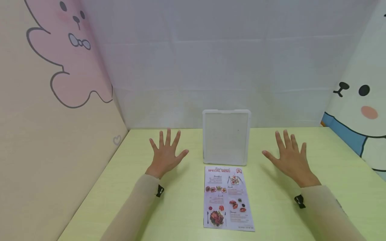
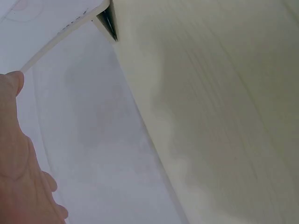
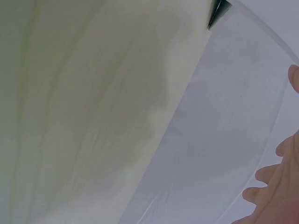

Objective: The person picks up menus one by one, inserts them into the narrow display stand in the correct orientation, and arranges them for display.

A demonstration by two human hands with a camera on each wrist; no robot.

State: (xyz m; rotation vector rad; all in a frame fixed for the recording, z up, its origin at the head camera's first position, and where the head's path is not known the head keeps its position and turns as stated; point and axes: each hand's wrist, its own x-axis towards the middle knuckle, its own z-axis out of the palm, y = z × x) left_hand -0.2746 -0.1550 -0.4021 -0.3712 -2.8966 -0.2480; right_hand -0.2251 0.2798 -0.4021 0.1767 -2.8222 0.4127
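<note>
Beige sleeves [image 1: 136,197] cover both forearms, which reach in from the near side, each with a small black buckle-like piece [image 1: 160,191] hanging at the inner side of the cuff. Between the forearms, on the pale yellow-green wood-grain tabletop [image 1: 181,214], a white rectangular printed menu sheet [image 1: 227,200] lies flat, its reddish heading "SPECIAL MENU" at the far end and pictures of plated food and cutlery scattered among columns of small text.

Farther on, the bare left hand [image 1: 165,157] is held palm down to the left of the sheet, all its fingers spread and its thumb stretched inward. The bare right hand [image 1: 291,162] mirrors it on the other side, fingers likewise fanned apart and thumb pointing inward. Both hands hold nothing; whether they touch the tabletop I cannot tell.

Between the two hands, apart from both, a white square panel with rounded corners and a raised rim [image 1: 226,138] stands just beyond the menu's far edge; how far it leans is hard to judge.

Behind the tabletop hangs a creased whitish backdrop [image 1: 181,73]. A cream side wall on the left [image 1: 45,150] bears a pink cartoon bear with a bow tie [image 1: 72,57]; on the right is a white cartoon face with a coral cheek [image 1: 356,107].
</note>
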